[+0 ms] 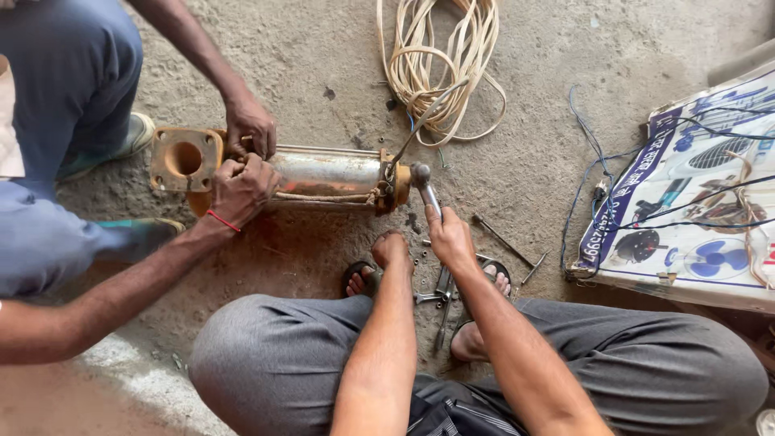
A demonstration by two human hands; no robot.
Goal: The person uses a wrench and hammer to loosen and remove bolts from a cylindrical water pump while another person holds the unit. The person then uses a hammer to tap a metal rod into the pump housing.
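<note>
Far left, a co-worker's two hands (242,161) clamp the rusty flange end of the steel pump (323,173) lying on the concrete floor (323,56); the left hand (390,250) is fisted just below it, whether holding anything I cannot tell; the right hand (450,238) grips a hammer (425,187) at the pump's end; cable coil (440,64) behind.

Co-worker's hands (242,165) cover the pump body (331,173) left of centre. Printed board (686,202) cut by right edge. Small bolts (416,260) near the feet too small to tell apart.
</note>
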